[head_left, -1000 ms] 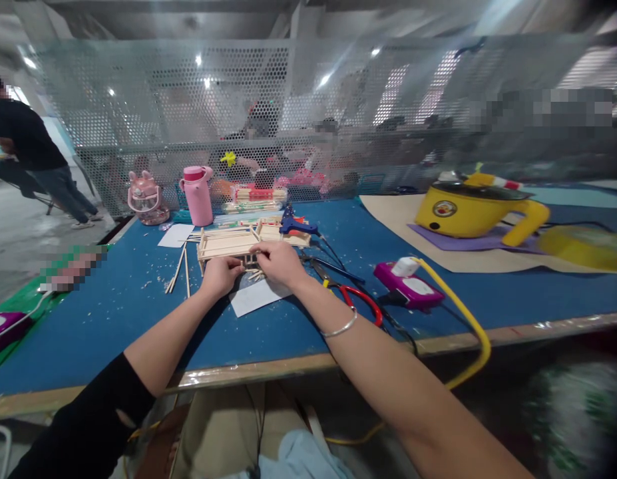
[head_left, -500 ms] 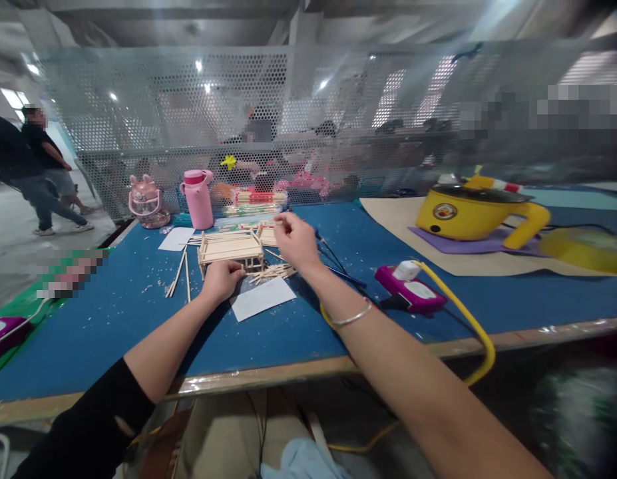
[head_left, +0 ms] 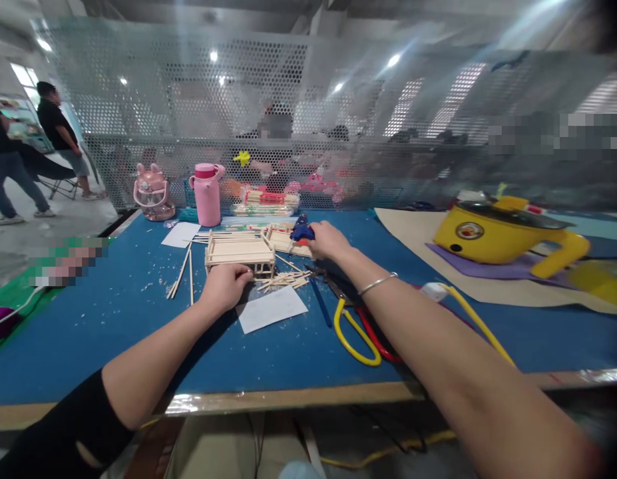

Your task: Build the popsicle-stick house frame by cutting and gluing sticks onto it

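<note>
A small model built of pale wooden sticks (head_left: 241, 249) stands on the blue table, with a flat top and a railing along its front. My left hand (head_left: 225, 286) is closed at its lower front edge, thumb and fingers pinched there; the fingertips partly cover what they grip. Right of the model, my right hand (head_left: 331, 241) is wrapped round a blue glue gun with an orange trigger (head_left: 301, 232). Cut sticks (head_left: 285, 281) lie in a loose heap before the model. Beside them is a white paper card (head_left: 272, 309). Scissors with yellow and red handles (head_left: 355, 336) lie under my right forearm.
A pink bottle (head_left: 207, 196) and a clear pink jug (head_left: 153, 193) stand at the back left. Stick bundles (head_left: 268, 199) lie by the mesh screen. At right, a yellow electric pot (head_left: 488, 229) sits on purple card. A white plug with yellow cable (head_left: 435, 291) is nearer.
My right hand has moved right, away from the model's right end, and now grips the glue gun. My left hand stays at the model's front. The scissors have come into view.
</note>
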{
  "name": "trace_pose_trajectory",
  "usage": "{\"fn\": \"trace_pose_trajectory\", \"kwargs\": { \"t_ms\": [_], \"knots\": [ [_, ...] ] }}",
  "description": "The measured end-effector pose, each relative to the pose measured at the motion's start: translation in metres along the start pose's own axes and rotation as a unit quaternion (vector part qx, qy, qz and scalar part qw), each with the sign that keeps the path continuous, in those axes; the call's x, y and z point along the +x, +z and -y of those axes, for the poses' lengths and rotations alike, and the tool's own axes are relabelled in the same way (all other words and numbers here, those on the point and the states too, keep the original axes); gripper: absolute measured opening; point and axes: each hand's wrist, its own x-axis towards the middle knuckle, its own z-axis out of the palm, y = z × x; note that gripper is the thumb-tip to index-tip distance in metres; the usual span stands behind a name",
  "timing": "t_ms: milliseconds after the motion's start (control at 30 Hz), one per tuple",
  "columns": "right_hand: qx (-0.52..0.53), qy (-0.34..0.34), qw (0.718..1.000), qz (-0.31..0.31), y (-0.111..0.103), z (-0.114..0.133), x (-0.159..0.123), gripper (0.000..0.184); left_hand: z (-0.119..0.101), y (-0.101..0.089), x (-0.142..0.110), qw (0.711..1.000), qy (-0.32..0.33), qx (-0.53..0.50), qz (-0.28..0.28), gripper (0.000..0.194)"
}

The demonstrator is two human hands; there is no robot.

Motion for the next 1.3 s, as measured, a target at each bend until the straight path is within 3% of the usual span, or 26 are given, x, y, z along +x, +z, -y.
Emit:
{"fn": "trace_pose_trajectory", "kwargs": {
  "t_ms": [233, 400, 467, 600, 700, 800, 933, 1100, 1200, 1300],
  "knots": [
    [0.110, 0.027, 0.990, -0.089, 0.003, -0.010, 0.000, 0.038, 0.012, -0.040, -0.020, 0.989, 0.118, 0.001, -0.095, 0.024],
    [0.229, 0.050, 0.970, -0.063, 0.006, -0.018, 0.003, 0.034, 0.028, -0.042, -0.022, 0.989, 0.053, -0.070, -0.115, 0.028],
    [0.355, 0.080, 0.930, -0.061, 0.005, -0.020, 0.002, 0.034, 0.029, -0.039, -0.022, 0.991, 0.022, -0.102, -0.086, 0.029],
    [0.596, 0.065, 0.797, -0.071, -0.007, -0.019, -0.012, 0.029, 0.026, -0.037, -0.026, 0.991, 0.007, -0.136, -0.018, 0.028],
    [0.634, 0.010, 0.772, -0.036, -0.022, -0.014, -0.031, 0.027, 0.021, -0.035, -0.029, 0.987, 0.002, -0.159, 0.013, 0.026],
    [0.602, -0.043, 0.797, -0.012, -0.036, -0.011, -0.052, 0.026, 0.018, -0.033, -0.031, 0.983, -0.021, -0.182, 0.024, 0.024],
    [0.470, -0.145, 0.871, 0.010, -0.041, -0.014, -0.072, 0.029, 0.018, -0.032, -0.031, 0.983, -0.030, -0.179, 0.035, 0.025],
    [0.213, -0.140, 0.952, -0.172, -0.026, -0.023, -0.053, 0.041, 0.016, -0.033, -0.033, 0.990, -0.012, -0.130, 0.049, 0.029],
    [0.009, -0.132, 0.983, -0.131, -0.011, -0.020, -0.027, 0.048, 0.014, -0.034, -0.034, 0.993, 0.002, -0.107, 0.055, 0.029],
    [-0.101, -0.152, 0.981, -0.071, 0.002, -0.013, -0.012, 0.049, 0.014, -0.034, -0.034, 0.992, 0.013, -0.116, 0.048, 0.028]
  ]
}}
